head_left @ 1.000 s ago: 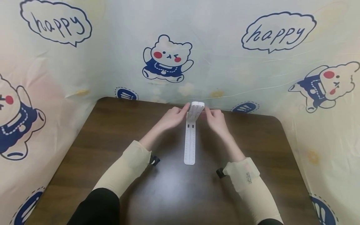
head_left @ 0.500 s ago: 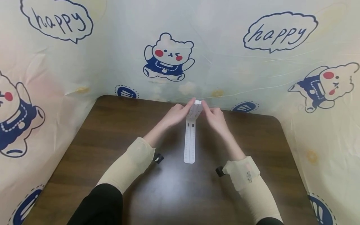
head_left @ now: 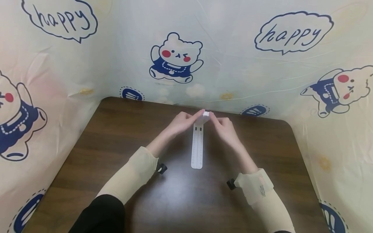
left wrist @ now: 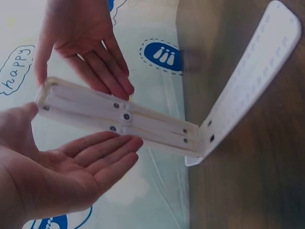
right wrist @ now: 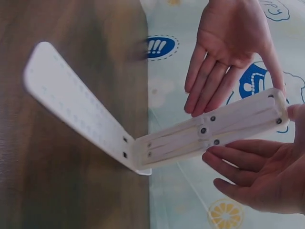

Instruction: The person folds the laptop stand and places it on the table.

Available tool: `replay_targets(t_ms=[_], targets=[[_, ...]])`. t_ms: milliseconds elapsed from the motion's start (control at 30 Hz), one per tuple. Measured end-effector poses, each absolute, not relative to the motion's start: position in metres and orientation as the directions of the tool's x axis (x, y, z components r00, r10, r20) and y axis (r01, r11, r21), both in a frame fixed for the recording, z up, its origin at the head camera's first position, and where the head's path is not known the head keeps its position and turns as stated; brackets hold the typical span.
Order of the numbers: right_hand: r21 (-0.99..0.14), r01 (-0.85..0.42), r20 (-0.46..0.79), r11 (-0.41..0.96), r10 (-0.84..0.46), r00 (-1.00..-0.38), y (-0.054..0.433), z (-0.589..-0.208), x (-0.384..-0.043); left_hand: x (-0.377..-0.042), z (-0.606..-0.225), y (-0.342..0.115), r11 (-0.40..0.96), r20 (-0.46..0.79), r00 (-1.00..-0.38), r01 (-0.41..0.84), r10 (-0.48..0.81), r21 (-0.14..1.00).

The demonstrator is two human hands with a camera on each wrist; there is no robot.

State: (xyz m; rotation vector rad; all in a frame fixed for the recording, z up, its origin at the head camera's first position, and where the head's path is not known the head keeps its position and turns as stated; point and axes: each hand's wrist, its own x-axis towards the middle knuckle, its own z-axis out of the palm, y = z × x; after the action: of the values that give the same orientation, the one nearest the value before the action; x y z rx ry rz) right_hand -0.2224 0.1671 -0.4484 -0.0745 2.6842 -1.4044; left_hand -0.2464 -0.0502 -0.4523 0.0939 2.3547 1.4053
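Observation:
A white hinged plastic piece has a long flat strip (head_left: 197,150) low over the table, with scale-like marks along its edges and two small dark slots by the hinge. From its far end rises a raised arm (left wrist: 159,130), grooved and fitted with several small screws. My left hand (head_left: 181,123) lies along the arm's left side, fingers straight, thumb at its top end. On the other side my right hand (head_left: 225,128) mirrors it, its thumb at the opposite top corner. In the right wrist view, the right palm (right wrist: 267,176) faces the arm, with straight fingertips beside its edge.
The dark brown wooden table (head_left: 116,142) has rounded far corners. Behind and beside it hangs a pale curtain (head_left: 230,71) printed with bears and lettering, close to the far edge. Pale sleeves with black wrist mounts (head_left: 161,168) cover the forearms.
Both hands have drawn in from either side to the raised arm's top end. That end now appears lower in the head view, with the arm more foreshortened. The flat strip has stayed put.

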Motion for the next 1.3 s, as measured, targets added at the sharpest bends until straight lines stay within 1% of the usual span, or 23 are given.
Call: replay_targets(t_ms=[233, 367, 533, 733, 933, 1067, 1300], targets=[[-0.823, -0.041, -0.050, 0.567, -0.145, -0.988, 0.171, -0.462, -0.206, -0.239, -0.463, -0.056, 0.515, -0.314, -0.895, -0.115, 0.317, 0.849], [-0.823, -0.093, -0.030, 0.561, -0.206, -0.978, 0.174, -0.473, -0.197, -0.234, -0.471, -0.061, 0.528, -0.302, -0.878, -0.068, 0.372, 0.846], [-0.817, -0.147, -0.016, 0.557, -0.277, -0.961, 0.181, -0.489, -0.186, -0.227, -0.484, -0.066, 0.552, -0.263, -0.852, 0.035, 0.452, 0.833], [-0.822, -0.178, -0.024, 0.540, -0.346, -0.938, 0.187, -0.509, -0.174, -0.217, -0.497, -0.073, 0.551, -0.220, -0.816, 0.139, 0.534, 0.823], [-0.816, -0.254, 0.022, 0.519, -0.412, -0.911, 0.189, -0.530, -0.161, -0.205, -0.512, -0.080, 0.565, -0.182, -0.773, 0.259, 0.608, 0.784], [-0.790, -0.288, 0.021, 0.541, -0.446, -0.895, 0.189, -0.548, -0.152, -0.197, -0.526, -0.080, 0.577, -0.151, -0.754, 0.340, 0.639, 0.743], [-0.715, -0.294, -0.057, 0.635, -0.472, -0.880, 0.186, -0.565, -0.141, -0.187, -0.551, -0.084, 0.596, -0.105, -0.724, 0.467, 0.682, 0.653]])
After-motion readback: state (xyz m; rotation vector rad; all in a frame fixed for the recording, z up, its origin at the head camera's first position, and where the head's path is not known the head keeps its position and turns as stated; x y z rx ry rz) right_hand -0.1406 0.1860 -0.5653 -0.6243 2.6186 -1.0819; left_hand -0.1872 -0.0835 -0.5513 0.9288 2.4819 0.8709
